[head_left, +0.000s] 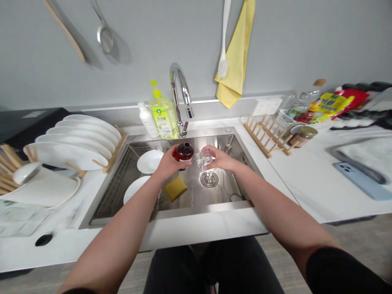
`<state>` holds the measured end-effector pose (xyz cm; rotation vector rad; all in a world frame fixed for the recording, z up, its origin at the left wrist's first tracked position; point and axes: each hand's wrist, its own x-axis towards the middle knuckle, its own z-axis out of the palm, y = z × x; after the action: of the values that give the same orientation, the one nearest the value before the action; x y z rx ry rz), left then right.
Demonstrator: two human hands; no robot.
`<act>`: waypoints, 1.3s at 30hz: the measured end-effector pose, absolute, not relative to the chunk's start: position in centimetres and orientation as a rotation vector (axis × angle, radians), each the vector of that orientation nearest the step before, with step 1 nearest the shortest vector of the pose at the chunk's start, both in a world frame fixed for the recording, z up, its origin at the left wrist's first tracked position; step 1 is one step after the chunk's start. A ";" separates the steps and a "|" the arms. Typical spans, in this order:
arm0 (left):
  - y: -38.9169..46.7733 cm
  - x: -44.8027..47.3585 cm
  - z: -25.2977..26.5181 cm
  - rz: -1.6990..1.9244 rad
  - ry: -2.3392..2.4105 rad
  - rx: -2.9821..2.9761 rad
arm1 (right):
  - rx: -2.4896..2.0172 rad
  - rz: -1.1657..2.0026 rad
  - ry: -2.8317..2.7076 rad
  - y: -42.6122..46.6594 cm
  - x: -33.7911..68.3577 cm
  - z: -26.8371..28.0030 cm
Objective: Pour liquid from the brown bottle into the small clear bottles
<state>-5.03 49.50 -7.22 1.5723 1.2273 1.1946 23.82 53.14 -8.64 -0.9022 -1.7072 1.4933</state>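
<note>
My left hand (169, 164) is wrapped round a dark amber-red bottle (185, 151) with an open, narrow neck, held upright over the sink. Across from it, my right hand (221, 159) grips a small, clear, faceted glass object (203, 161); whether it is a stopper or a little cup I cannot tell. A gap separates the two objects. Below the bottle a yellow sponge (175, 188) lies in the steel sink (200, 200). The drain (209, 179) shows beneath my right hand. White dishes (150, 161) sit in the sink's left side, one partly behind my left forearm.
A curved faucet (180, 87) rises behind the sink, beside a yellow-green soap bottle (163, 116) and a white bottle (148, 120). Racked plates (76, 141) stand left. At right are a wooden rack (269, 136), a jar (303, 136) and a blue phone (363, 180).
</note>
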 end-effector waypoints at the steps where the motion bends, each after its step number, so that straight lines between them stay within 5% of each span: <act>1: 49.4 -5.2 -7.2 1.169 1.240 1.577 | -0.884 1.523 -1.730 53.2 24.1 -8.6; 39: 50.6 -6.0 -10.1 0.996 1.365 1.935 | -0.937 1.207 -1.852 55.3 24.1 -11.5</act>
<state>-6.00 50.63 -10.14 1.9355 1.3654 0.9959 24.11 55.35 -11.54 -0.9368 -1.8523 1.2069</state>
